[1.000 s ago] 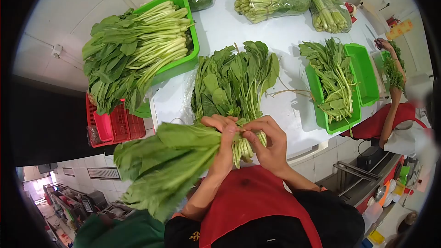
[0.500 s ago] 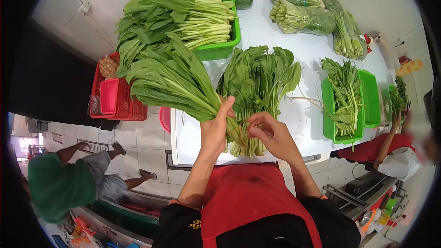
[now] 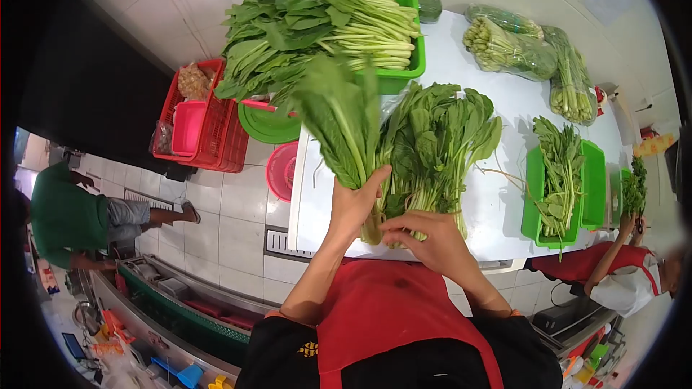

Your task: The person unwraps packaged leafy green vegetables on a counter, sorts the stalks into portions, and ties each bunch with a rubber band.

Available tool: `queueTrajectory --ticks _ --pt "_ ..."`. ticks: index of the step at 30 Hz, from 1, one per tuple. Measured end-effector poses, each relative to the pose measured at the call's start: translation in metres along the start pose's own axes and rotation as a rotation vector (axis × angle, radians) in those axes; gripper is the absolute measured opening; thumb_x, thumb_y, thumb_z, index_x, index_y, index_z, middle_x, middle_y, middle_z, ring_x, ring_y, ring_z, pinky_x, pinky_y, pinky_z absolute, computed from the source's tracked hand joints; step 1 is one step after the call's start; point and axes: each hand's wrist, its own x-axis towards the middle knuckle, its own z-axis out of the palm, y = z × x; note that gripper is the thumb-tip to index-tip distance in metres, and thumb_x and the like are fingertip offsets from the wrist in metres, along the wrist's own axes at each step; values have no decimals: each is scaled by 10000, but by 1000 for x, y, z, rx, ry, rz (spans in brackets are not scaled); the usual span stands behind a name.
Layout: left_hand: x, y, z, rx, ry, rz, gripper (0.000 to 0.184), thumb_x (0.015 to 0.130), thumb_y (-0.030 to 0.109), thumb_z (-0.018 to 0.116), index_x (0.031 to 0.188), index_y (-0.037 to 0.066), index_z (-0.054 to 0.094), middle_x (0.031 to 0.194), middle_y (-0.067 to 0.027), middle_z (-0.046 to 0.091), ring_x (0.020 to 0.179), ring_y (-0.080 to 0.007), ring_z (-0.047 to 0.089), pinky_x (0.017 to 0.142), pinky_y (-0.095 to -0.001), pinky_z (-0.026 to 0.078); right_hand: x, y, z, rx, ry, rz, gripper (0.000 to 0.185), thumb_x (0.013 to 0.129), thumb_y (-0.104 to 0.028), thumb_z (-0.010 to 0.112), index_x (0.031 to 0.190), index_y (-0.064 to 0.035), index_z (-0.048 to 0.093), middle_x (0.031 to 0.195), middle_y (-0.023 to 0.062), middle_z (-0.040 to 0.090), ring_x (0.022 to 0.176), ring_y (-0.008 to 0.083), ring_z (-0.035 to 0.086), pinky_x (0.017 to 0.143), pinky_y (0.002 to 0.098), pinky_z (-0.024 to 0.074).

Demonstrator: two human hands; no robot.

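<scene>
My left hand (image 3: pixel 355 205) is wrapped round the stems of a bunch of leafy greens (image 3: pixel 335 126), leaves pointing up and away from me. At the cut stem ends, my right hand (image 3: pixel 436 238) has thumb and fingers pinched together; what they grip, if anything, is too small to make out. Just beyond lie more leafy greens (image 3: pixel 443 137) on the white table (image 3: pixel 490 194), their lower stems partly hidden by my right hand. A green crate (image 3: pixel 415 14) at the back left is heaped with long-stemmed greens (image 3: pixel 310 29).
Bagged greens (image 3: pixel 512 54) lie at the back right. Green trays (image 3: pixel 531 220) stand at right, one holding greens. Red crates (image 3: pixel 234 137), a green lid (image 3: pixel 268 124) and a pink basin (image 3: pixel 282 173) are left of the table. One person (image 3: pixel 65 209) is far left; a co-worker (image 3: pixel 620 266) holds herbs at right.
The bunch in my left hand has swung more upright. My right hand has come in against the stem ends and pinched. The view has shifted, and the person at left has moved.
</scene>
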Motion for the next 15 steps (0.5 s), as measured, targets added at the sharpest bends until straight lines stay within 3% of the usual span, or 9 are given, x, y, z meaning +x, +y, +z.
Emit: queueTrajectory --ticks 2,5,6,8,9,10,12,15 --pt "2 -5 -8 22 14 28 146 899 115 724 850 28 617 698 9 568 573 -69 494 513 -248 393 7 16 4 51 136 85 175 841 -23 731 1014 -40 739 898 84 727 759 215 706 716 293 547" --pt "0 4 -8 52 -14 -25 154 901 134 731 929 6 651 746 6 603 602 -72 527 521 -241 413 20 -4 3 -27 282 45 175 826 0 730 997 -30 743 930 82 732 781 189 699 725 287 542" --pt "-1 -2 -6 55 5 -47 169 899 142 735 956 3 658 767 5 618 616 -68 532 527 -242 420 21 -10 6 -5 248 24 175 826 0 730 997 -30 743 930 82 732 781 189 699 725 287 542" --pt "2 -6 -11 96 31 -82 210 893 160 744 1011 0 674 832 -2 660 675 -64 562 560 -250 450 18 -8 16 -117 86 -235 195 807 11 724 994 -41 740 886 110 705 785 192 688 689 302 535" --pt "4 -9 -13 55 58 -74 216 889 158 744 1007 -8 674 865 -7 677 728 -75 592 617 -267 483 17 4 15 -84 73 -127 209 797 20 725 997 -38 739 900 112 704 791 188 685 695 300 535" --pt "8 -20 -14 -2 99 70 210 887 142 739 1013 -13 675 871 -7 687 756 -94 611 664 -286 500 17 18 14 -62 56 -16 223 786 29 726 999 -36 738 913 115 703 797 185 683 701 299 535" --pt "7 -11 -14 -78 127 138 206 879 135 730 1013 -14 682 877 -61 717 793 -100 627 693 -308 507 24 24 13 -49 256 125 213 800 27 718 1007 -20 732 913 121 704 771 190 677 711 306 531" --pt "9 -21 -13 7 177 238 244 874 183 736 1005 -13 672 884 -104 713 828 -99 638 702 -312 504 32 5 18 -121 120 105 197 816 30 704 1010 2 721 910 123 703 742 198 675 714 304 531"
